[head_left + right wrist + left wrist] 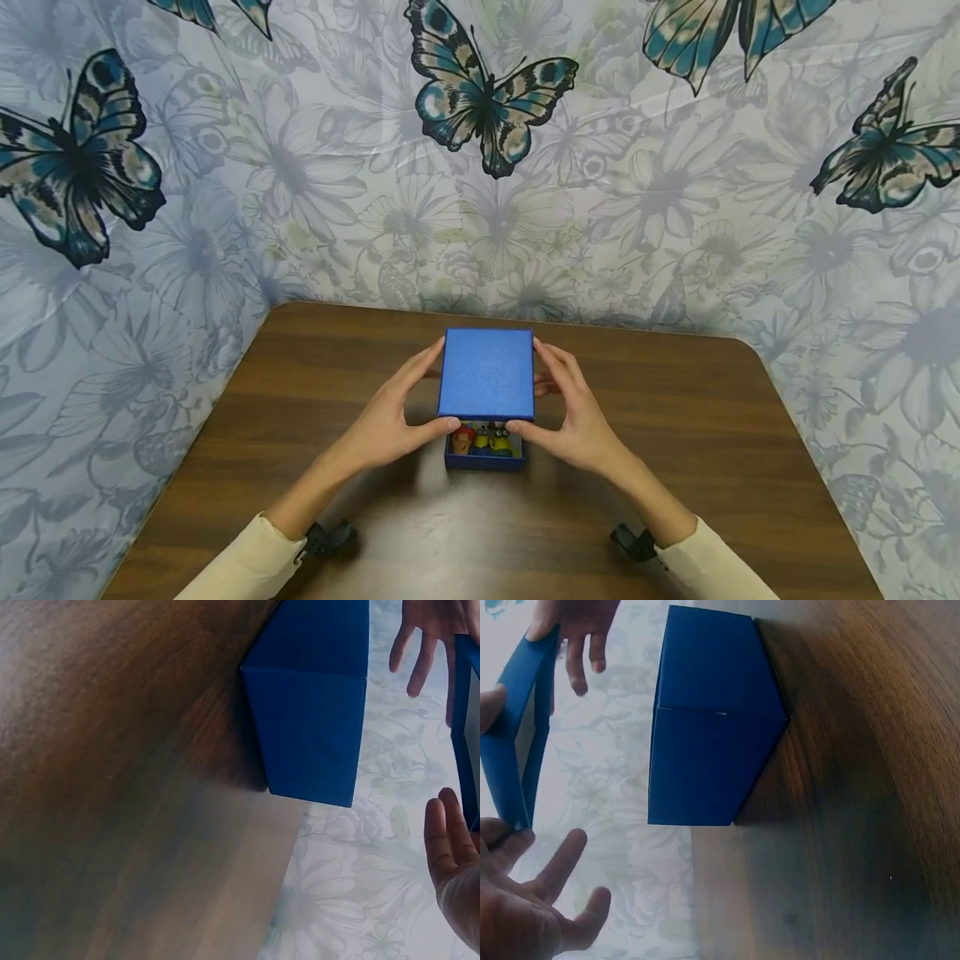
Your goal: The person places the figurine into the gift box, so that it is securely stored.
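Observation:
A blue box lid (pixel 486 371) is held between my two hands, raised off a blue box (pixel 483 462) that stands on the table. Left hand (pixel 386 421) grips the lid's left side, its thumb at the near corner. On the opposite side, right hand (pixel 577 417) grips it with the thumb at the near right corner. Small colourful figures (pixel 482 440) show inside the box below the lid's near edge; the lid hides the rest of the inside. In the left wrist view a gap separates the lid (pixel 508 697) from the box (pixel 712 757).
The brown wooden table (pixel 315 367) has rounded far corners. Behind it hangs a cloth (pixel 300 167) printed with flowers and butterflies. A dark strapped device (pixel 330 537) is on the left wrist and another dark device (pixel 633 543) on the right.

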Action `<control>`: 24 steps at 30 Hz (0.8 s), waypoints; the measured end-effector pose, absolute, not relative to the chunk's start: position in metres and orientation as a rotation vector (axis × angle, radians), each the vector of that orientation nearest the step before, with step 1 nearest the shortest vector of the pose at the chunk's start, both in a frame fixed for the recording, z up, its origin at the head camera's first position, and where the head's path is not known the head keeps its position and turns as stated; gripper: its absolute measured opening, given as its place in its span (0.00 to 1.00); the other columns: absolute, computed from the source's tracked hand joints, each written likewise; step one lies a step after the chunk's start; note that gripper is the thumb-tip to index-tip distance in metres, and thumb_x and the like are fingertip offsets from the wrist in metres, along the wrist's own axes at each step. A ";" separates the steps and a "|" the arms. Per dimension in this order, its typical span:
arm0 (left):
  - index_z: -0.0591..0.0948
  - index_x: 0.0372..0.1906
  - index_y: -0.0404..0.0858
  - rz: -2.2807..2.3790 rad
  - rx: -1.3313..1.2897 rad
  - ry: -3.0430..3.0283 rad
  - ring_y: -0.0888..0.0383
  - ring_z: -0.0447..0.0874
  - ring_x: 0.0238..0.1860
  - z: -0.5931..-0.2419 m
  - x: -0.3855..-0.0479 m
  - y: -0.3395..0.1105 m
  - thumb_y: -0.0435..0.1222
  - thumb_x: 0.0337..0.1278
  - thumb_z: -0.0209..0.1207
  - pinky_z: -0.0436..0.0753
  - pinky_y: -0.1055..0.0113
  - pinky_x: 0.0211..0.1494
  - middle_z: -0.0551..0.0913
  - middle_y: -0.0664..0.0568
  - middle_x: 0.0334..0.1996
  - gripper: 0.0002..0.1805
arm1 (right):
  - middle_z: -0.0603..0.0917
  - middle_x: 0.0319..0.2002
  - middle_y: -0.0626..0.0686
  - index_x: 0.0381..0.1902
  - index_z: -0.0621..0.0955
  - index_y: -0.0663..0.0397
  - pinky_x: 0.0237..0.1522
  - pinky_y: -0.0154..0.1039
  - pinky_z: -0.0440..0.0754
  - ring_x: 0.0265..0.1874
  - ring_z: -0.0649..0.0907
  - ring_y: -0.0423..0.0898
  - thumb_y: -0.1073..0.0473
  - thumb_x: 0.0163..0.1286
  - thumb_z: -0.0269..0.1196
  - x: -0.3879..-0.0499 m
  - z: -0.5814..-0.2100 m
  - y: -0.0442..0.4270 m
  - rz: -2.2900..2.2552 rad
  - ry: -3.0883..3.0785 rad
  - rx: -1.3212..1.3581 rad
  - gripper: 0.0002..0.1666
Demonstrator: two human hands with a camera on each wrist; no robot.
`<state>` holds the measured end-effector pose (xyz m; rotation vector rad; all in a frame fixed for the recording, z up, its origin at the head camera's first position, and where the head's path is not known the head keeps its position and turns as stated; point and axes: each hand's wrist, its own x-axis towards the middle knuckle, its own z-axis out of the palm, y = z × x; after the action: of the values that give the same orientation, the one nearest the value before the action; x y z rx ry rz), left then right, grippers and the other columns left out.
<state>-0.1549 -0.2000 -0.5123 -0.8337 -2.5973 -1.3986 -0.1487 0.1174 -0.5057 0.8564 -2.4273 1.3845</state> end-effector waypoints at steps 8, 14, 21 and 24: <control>0.53 0.88 0.62 -1.296 -0.777 -2.696 0.42 0.71 0.81 -0.515 -0.160 -0.194 0.55 0.62 0.74 0.67 0.24 0.76 0.62 0.51 0.86 0.57 | 0.65 0.80 0.54 0.89 0.55 0.41 0.63 0.56 0.85 0.64 0.80 0.51 0.52 0.63 0.81 -0.154 -0.509 0.125 1.350 -2.621 0.780 0.65; 0.53 0.89 0.60 -1.201 -0.705 -2.815 0.37 0.62 0.85 -0.526 -0.160 -0.187 0.60 0.63 0.71 0.56 0.16 0.75 0.62 0.50 0.86 0.56 | 0.66 0.81 0.53 0.89 0.55 0.44 0.63 0.57 0.84 0.67 0.80 0.51 0.46 0.67 0.78 -0.159 -0.519 0.132 1.333 -2.746 0.747 0.63; 0.56 0.88 0.56 -1.203 -0.659 -2.861 0.34 0.64 0.83 -0.538 -0.157 -0.180 0.62 0.62 0.71 0.58 0.18 0.76 0.64 0.47 0.85 0.55 | 0.67 0.80 0.50 0.88 0.57 0.46 0.69 0.61 0.81 0.70 0.79 0.52 0.39 0.66 0.78 -0.161 -0.528 0.138 1.349 -2.833 0.721 0.63; 0.57 0.88 0.54 -1.188 -0.645 -2.873 0.33 0.65 0.83 -0.542 -0.158 -0.177 0.61 0.61 0.71 0.59 0.19 0.76 0.65 0.46 0.85 0.56 | 0.67 0.80 0.50 0.88 0.57 0.46 0.70 0.62 0.80 0.72 0.77 0.53 0.37 0.65 0.77 -0.163 -0.533 0.140 1.340 -2.858 0.722 0.64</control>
<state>-0.1577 -0.1769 -0.5415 -0.6451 -2.8726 -1.1884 -0.1635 0.1397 -0.5327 0.7221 -2.8581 1.3404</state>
